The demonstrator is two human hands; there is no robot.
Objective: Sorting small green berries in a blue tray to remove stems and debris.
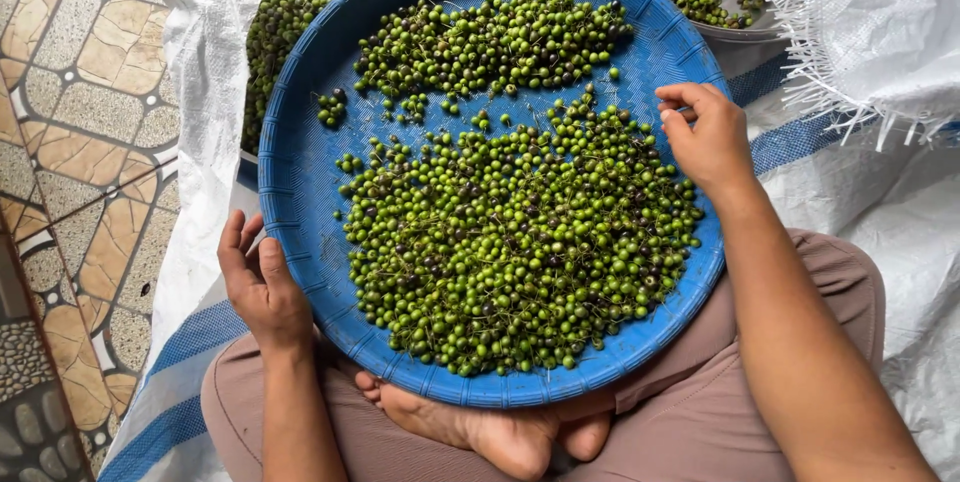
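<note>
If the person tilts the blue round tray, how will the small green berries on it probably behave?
The green berries are small and round, so loose ones would probably roll toward the lower side. Many seem joined by thin stems, which may slow them. The blue tray has a raised rim, likely keeping most inside; the left hand grips that rim.

A single view is given, taken from a camera worn on the head and aimed almost straight down at the lap of a seated person. The scene is seen from close range: the frame is largely filled by a round blue woven tray (300,132), whose far rim is cut off by the top edge. Both forearms are seen entering from the bottom edge. A strip of tiled floor (70,142) is caught along the left edge.
</note>
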